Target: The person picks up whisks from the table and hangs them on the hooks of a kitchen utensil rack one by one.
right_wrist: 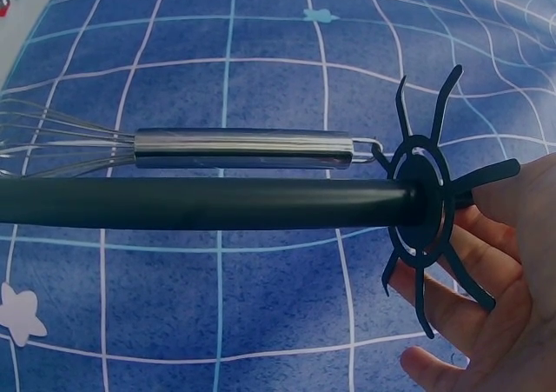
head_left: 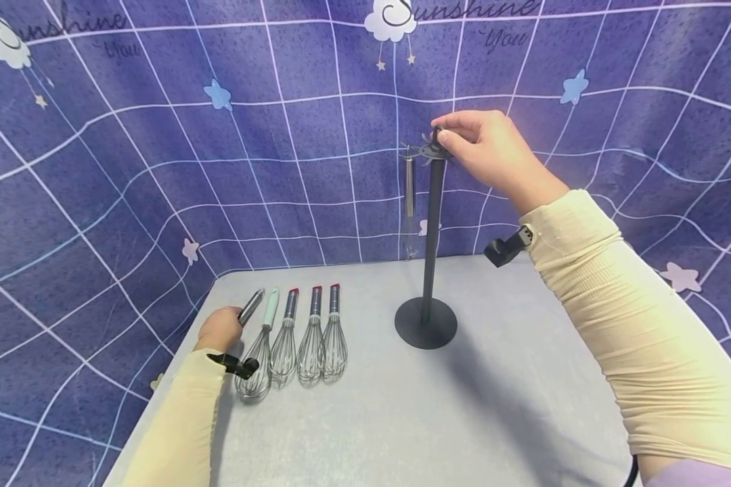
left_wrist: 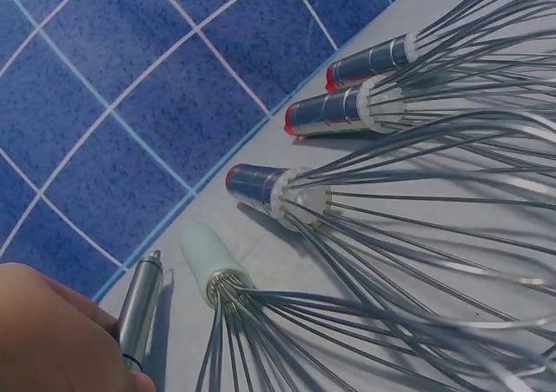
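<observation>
At the left end of a row, my left hand (head_left: 220, 329) grips a whisk by its steel handle (head_left: 252, 306); my hand and wrist hide its lower part. In the left wrist view the handle's end (left_wrist: 143, 301) points out past my fingers. My right hand (head_left: 486, 145) pinches the knob on top of a black stand (head_left: 432, 230). A ring of curved hooks (right_wrist: 420, 202) sits just below those fingers. From one hook hangs a steel whisk (right_wrist: 243, 149), wires downward, left of the pole in the head view.
Beside my left hand lie a whisk with a mint-green handle (head_left: 271, 310) and several whisks with red-tipped handles (head_left: 315, 302), wires toward me. The stand's round base (head_left: 425, 331) rests on the grey table (head_left: 371, 426). Behind the table hangs a blue gridded cloth (head_left: 304, 176).
</observation>
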`<state>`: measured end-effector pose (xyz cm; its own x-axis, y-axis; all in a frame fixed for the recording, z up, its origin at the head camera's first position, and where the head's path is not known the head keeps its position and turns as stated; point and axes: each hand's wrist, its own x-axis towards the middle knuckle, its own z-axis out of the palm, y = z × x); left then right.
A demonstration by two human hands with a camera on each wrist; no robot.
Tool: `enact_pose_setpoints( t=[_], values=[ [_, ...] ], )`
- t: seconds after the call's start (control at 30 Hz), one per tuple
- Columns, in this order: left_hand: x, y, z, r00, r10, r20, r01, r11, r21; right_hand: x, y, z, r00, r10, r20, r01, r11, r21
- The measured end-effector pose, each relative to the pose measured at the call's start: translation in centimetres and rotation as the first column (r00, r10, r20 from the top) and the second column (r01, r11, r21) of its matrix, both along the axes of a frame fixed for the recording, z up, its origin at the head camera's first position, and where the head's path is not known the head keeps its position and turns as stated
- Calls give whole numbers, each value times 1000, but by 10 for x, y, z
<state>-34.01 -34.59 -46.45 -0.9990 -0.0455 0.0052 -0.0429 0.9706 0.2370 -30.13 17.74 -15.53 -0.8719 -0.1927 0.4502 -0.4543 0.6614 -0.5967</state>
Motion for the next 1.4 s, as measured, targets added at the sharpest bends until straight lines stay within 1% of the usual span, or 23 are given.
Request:
enact_pose_setpoints(
  t=[0.13,0.33,0.57,0.8,0.9,1.03,1.27,1.4],
  values=[
    [3,2,3,999,-11,-39,11,1000,-5,0,0,-1,1000,3,-2,-3,1000,0],
    [5,7,11,995,-30,-94,29,999,-20,-1,1,-1,1000,1,-6,-1,1000,-3],
    [4,6,17,982,-71,-175,70,997,-14,-2,2,-2,1000,-2,-3,2,1000,2],
    [1,9,27,972,-99,-215,98,995,-18,-2,2,-2,1000,-2,-5,2,1000,4],
    [-1,11,32,965,-116,-236,115,993,-18,-2,2,-2,1000,-1,-10,1,1000,7],
    [-2,16,39,952,-151,-268,149,989,-27,-2,2,-2,1000,-1,-9,1,1000,-2],
    [0,32,51,945,-164,-284,162,986,-30,-2,2,-1,1000,9,-5,-9,1000,-21],
    [1,41,55,930,-183,-320,179,983,-41,-2,1,-2,1000,10,-7,-10,1000,-25]
  ],
)
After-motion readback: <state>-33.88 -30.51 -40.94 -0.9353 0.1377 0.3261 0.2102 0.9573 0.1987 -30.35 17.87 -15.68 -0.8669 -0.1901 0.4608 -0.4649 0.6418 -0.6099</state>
